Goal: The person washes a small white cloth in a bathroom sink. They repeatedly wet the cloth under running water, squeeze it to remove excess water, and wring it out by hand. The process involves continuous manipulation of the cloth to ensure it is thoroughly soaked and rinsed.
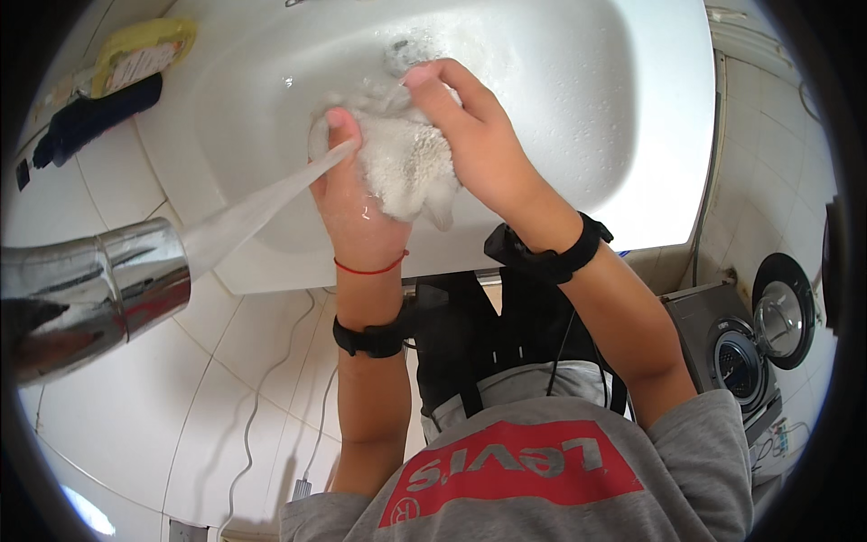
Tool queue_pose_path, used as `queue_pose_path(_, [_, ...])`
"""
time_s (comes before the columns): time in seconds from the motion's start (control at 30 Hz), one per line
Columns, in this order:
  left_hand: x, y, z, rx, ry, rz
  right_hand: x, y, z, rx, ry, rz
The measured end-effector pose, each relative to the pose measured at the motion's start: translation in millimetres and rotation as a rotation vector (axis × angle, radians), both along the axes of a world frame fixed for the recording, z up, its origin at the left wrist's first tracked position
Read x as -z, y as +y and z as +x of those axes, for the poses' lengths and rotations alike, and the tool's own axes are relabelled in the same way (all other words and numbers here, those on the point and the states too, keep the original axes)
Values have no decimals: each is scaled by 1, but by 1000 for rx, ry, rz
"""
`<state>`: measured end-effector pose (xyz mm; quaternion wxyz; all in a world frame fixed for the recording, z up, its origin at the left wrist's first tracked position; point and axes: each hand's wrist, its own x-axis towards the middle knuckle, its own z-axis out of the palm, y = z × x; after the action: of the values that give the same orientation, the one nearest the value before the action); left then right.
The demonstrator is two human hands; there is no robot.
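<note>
Between my hands, over the white basin, is a wet white cloth with a nubby surface; part of it hangs down below my palms. My left hand grips its left side, thumb up, with most fingers hidden behind the cloth. On the other side my right hand has its thumb and fingers closed on the upper right edge. A stream of water from the chrome tap at the left strikes near my left thumb and the cloth. Suds and water lie in the basin behind it.
Beyond the cloth is the basin's drain. At the upper left are a yellow package and a dark blue brush-like object. A washing machine with its round door open stands at the right. Cables run down the tiled wall.
</note>
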<state>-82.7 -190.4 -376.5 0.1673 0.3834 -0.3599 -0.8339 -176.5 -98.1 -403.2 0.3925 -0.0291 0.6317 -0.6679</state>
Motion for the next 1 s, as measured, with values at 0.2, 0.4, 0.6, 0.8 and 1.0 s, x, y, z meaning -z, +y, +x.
queue_pose_path(0.2, [0, 6, 2, -2, -200, -587, -22, 6, 9, 100, -490, -76])
queue_pose_path(0.4, [-11, 21, -6, -51, -240, -447, -33, -5, 18, 59, -488, 58])
queue_pose_path(0.6, [-9, 28, -13, -216, -231, -246, -9, -6, 30, 89, -316, 112])
queue_pose_path(0.8, [2, 25, -8, -225, -183, -8, -17, -1, 30, 96, 24, 159])
queue_pose_path(1.0, [40, -1, 22, -117, 260, 518, -12, 5, 25, -50, 653, 130])
